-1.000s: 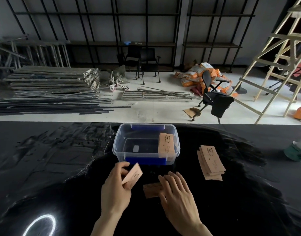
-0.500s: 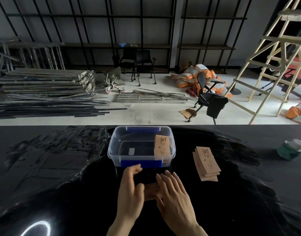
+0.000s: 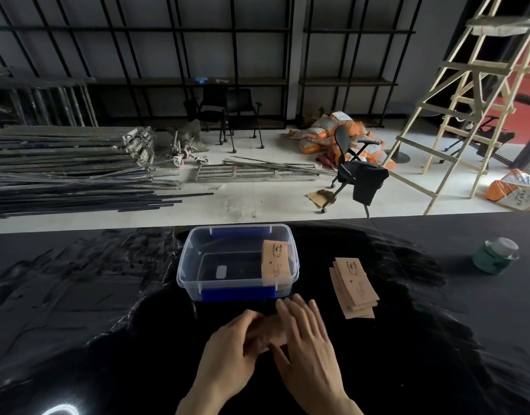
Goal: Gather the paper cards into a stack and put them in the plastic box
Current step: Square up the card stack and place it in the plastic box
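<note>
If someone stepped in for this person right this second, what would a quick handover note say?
Left hand and right hand: both pressed together over a small bunch of cards on the black table, just in front of the plastic box. Whether either hand is actually gripping them is hidden.
Done: one batch of cards already lies in the right end of the box.
Left: square up the bunch under the hands, collect the fanned pile of cards lying to the right of the box, and put all of them in.
</note>
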Demonstrator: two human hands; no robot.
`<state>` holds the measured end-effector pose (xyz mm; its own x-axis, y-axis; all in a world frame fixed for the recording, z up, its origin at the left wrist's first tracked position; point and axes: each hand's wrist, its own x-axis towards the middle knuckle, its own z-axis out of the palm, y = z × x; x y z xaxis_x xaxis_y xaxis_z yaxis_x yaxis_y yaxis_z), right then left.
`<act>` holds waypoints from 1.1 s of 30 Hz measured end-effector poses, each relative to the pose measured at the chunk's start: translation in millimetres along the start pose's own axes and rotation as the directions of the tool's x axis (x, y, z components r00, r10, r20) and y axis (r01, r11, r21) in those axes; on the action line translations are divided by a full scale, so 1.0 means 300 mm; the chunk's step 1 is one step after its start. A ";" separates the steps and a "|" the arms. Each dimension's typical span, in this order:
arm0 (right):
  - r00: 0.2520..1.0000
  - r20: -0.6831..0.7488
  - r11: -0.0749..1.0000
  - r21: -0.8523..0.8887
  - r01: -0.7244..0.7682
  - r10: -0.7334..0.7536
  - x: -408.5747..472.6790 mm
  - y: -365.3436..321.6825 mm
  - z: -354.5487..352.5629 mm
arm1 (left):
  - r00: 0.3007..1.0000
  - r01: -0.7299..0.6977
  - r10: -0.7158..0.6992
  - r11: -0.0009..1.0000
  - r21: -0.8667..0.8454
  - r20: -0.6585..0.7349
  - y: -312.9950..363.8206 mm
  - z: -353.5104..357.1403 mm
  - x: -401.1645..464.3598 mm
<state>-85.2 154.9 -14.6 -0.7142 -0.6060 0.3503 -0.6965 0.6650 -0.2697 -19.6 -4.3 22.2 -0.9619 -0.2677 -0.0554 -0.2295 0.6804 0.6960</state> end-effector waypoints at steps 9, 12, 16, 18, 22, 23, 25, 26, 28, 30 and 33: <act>0.694 0.211 0.175 0.881 -0.440 0.688 0.008 0.080 -0.166 | 0.979 0.190 -0.199 0.789 -0.584 0.048 0.182 0.140 0.082; 0.637 0.215 0.115 0.893 -0.435 0.740 0.007 0.149 -0.196 | 0.967 0.255 -0.220 0.784 -0.566 0.131 0.272 0.174 0.126; 0.580 0.186 0.192 0.827 -0.528 0.793 0.062 0.384 -0.235 | 0.957 0.283 -0.227 0.872 -0.398 0.182 0.417 0.279 0.275; 0.605 0.184 0.307 0.727 -0.614 0.775 0.119 0.524 -0.240 | 0.960 0.275 -0.248 0.915 -0.295 0.127 0.477 0.364 0.375; 0.620 0.172 0.470 0.508 -0.722 0.766 0.222 0.560 -0.227 | 0.949 0.315 -0.315 0.939 -0.135 0.027 0.490 0.392 0.439; 0.609 0.175 0.479 0.469 -0.742 0.773 0.237 0.565 -0.215 | 0.948 0.318 -0.318 0.942 -0.108 0.012 0.491 0.399 0.444; 0.590 0.163 0.494 0.399 -0.773 0.791 0.221 0.565 -0.209 | 0.945 0.327 -0.328 0.943 -0.068 -0.007 0.503 0.397 0.408; 0.587 0.169 0.499 0.375 -0.781 0.792 0.190 0.553 -0.218 | 0.941 0.336 -0.337 0.940 -0.061 -0.023 0.514 0.388 0.370; 0.596 0.183 0.527 0.318 -0.788 0.782 0.175 0.547 -0.188 | 0.924 0.377 -0.380 0.925 -0.050 -0.044 0.491 0.395 0.361; 0.593 0.190 0.530 0.296 -0.795 0.782 0.182 0.549 -0.199 | 0.910 0.412 -0.413 0.910 -0.040 -0.037 0.482 0.392 0.371; 0.555 0.264 0.476 0.309 -0.823 0.789 0.187 0.546 -0.210 | 0.893 0.450 -0.450 0.892 -0.049 0.016 0.486 0.395 0.399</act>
<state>-234.9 257.3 17.3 -0.9641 0.0725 -0.2553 0.2349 0.6807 -0.6939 -186.0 143.8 32.2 -0.7579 -0.5345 -0.3742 -0.6305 0.4527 0.6304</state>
